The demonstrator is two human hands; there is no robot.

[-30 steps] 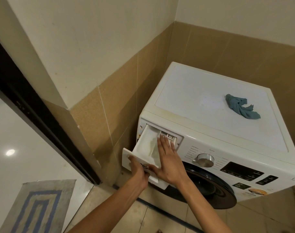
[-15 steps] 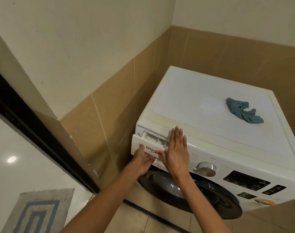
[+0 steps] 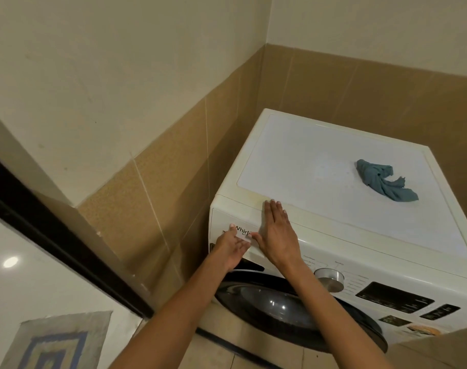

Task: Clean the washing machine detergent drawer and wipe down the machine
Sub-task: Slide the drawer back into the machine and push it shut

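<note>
Drawer (image 3: 240,230) sits flush in the washing machine's (image 3: 253,166) upper front corner. I press left hand (image 3: 233,247) and right hand (image 3: 276,235) flat on it, fingers straight, gripping nothing, likely to seat it fully. Cloth (image 3: 384,182) lies on the machine's top.

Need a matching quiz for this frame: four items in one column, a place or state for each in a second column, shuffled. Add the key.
1. detergent drawer
2. cloth
3. dial
4. rug

A. on the floor, lower left
B. crumpled on top of the machine
C. closed flush, left hand touching its front
D. silver, on the control panel

Pairs: 1-C, 2-B, 3-D, 4-A
</note>
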